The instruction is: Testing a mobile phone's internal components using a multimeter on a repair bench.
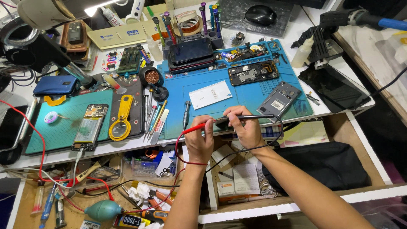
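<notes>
Blue mat [237, 91] edge: left hand [199, 142] on red probe [196, 127], right hand [246, 127] on black probe [254, 117].

Two bare forearms in view, no sleeves reaching as far as the frame shows, no gloves. Left hand [199, 142] and right hand [245, 127]: no rings, watch or wristband visible on either, wrists plain. Fingers [237, 113] slim with short nails as far as can be made out; nail detail is too small to tell more.
</notes>
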